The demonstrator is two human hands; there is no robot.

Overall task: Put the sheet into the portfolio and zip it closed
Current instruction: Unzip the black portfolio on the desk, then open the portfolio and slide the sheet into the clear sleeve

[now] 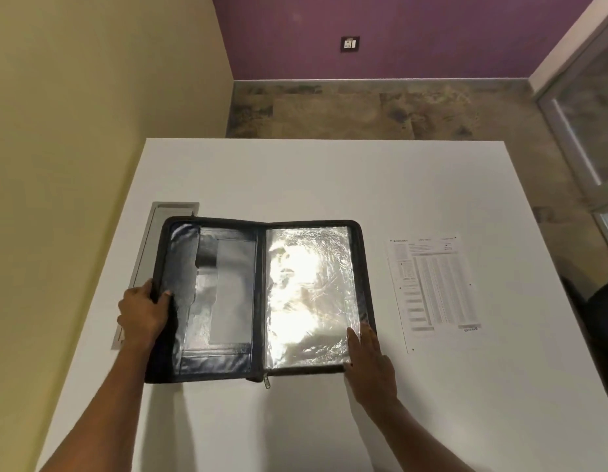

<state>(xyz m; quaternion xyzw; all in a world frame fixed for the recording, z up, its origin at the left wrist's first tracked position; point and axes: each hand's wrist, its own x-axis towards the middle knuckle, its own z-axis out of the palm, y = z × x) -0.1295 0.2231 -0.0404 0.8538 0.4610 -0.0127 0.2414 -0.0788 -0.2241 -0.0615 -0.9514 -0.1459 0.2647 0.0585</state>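
Note:
A dark blue zip portfolio [224,362] lies spread open on the white table [313,175]. Its left half has pockets; its right half holds shiny clear plastic sleeves [309,294] that glare in the light. The zipper pull [267,381] hangs at the near end of the spine. My left hand [144,313] grips the left cover's outer edge, thumb on the inside. My right hand [370,362] rests flat, fingers apart, on the near right corner of the sleeves. A printed sheet [435,287] lies flat on the table to the right of the portfolio, apart from it.
A grey cable slot [153,240] is set into the table under the portfolio's left edge. The table stands against a yellow wall on the left. Tiled floor lies beyond the far edge, and a glass door frame [581,137] stands at the right.

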